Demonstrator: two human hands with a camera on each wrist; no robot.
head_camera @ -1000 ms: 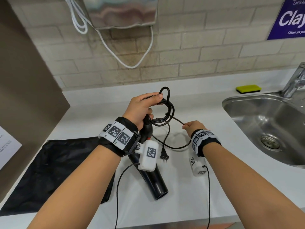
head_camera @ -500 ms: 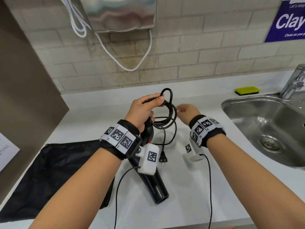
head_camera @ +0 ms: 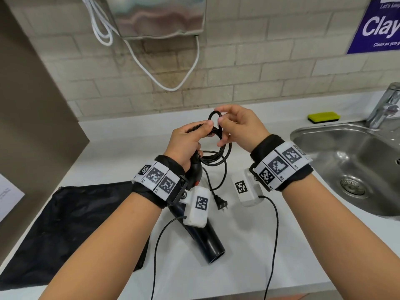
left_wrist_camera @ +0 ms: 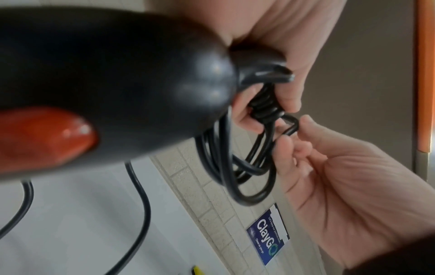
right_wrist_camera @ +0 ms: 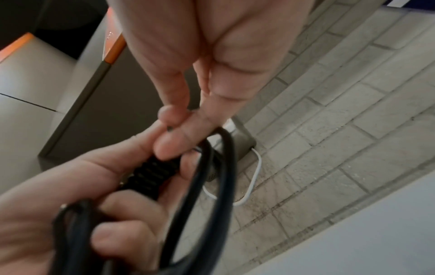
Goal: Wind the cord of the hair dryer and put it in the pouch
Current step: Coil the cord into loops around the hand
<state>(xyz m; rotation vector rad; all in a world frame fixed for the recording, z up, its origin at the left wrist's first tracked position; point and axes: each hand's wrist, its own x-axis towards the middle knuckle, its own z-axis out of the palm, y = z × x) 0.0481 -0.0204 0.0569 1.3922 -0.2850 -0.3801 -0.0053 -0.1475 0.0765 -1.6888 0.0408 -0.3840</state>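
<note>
A: Where do we find the hair dryer (head_camera: 206,239)?

B: We see it held above the white counter (head_camera: 281,245) in the left hand (head_camera: 186,144), barrel pointing down and toward us. The left hand's fingers curl round the handle end and the gathered loops of the cord (head_camera: 218,156) together.

A: And the right hand (head_camera: 240,128)?

B: We see it just beside the left, touching it. Its thumb and forefinger pinch a strand of cord at the small loop that stands above the left thumb. The left wrist view confirms the pinch; the remaining right fingers are loosely bent.

A: How does the cord lie?

B: Several loops hang below both hands. One free length drops to the plug (head_camera: 220,204), which hangs or rests near the counter; we cannot tell which.

A: The pouch (head_camera: 71,224)?

B: It lies flat on the counter at the left, under the left forearm, apart from the dryer barrel. A sink (head_camera: 355,161) sits at the right, a yellow sponge (head_camera: 323,116) behind it.
</note>
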